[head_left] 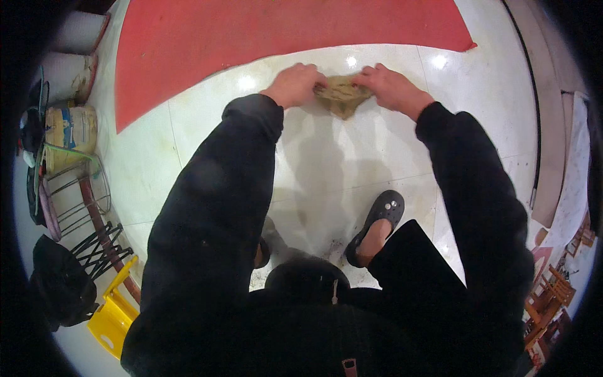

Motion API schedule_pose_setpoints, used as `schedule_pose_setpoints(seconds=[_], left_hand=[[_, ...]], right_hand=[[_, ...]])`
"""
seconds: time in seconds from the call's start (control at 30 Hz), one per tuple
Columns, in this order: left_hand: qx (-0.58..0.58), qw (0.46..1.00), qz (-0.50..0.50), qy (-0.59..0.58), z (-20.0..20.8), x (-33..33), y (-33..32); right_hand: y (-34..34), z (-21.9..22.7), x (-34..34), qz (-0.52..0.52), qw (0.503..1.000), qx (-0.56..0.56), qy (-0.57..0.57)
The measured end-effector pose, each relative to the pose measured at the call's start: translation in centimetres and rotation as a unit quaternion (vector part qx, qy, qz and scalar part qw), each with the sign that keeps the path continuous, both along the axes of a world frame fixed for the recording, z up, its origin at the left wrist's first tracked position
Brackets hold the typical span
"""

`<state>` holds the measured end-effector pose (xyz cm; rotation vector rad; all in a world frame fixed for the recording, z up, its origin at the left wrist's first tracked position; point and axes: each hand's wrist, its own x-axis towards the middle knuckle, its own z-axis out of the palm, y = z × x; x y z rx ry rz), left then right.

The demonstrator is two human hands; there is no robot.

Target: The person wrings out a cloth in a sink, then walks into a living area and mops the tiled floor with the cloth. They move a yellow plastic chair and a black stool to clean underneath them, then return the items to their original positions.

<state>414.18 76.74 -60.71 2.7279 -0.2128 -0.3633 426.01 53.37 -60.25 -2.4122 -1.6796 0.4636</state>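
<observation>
White glossy floor tiles [358, 151] lie below a soft, crumpled tan-brown cloth-like piece [343, 95] held between your left hand [298, 85] and right hand [393, 90], both pinching opposite sides. You're apparently spreading it; the next move needs even grips.

Wht tile flr [151, 163] w/ glare spots [439, 61] — red mat [276, 28], far side.
</observation>
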Motion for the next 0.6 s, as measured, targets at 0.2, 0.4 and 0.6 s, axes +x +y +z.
schedule_pose_setpoints(seconds=[0.2,0.4,0.6], left_hand=[[0.062,0.996,0.04,0.051,-5.2,-8.9,0.7],[-0.124,0.99,0.059,-0.039,-9.0,-19.8,-15.2],[-0.259,0.961,-0.02,0.099,-1.4,-13.8,-24.5]], right_hand=[[0.2,-7.9,-10.7,-0.015,0.998,0.059,-0.006],[-11.4,-4.7,-13.8,0.141,0.98,-0.108,0.095],[-13.8,3.7,-14.0,0.127,0.988,0.061,-0.061]])
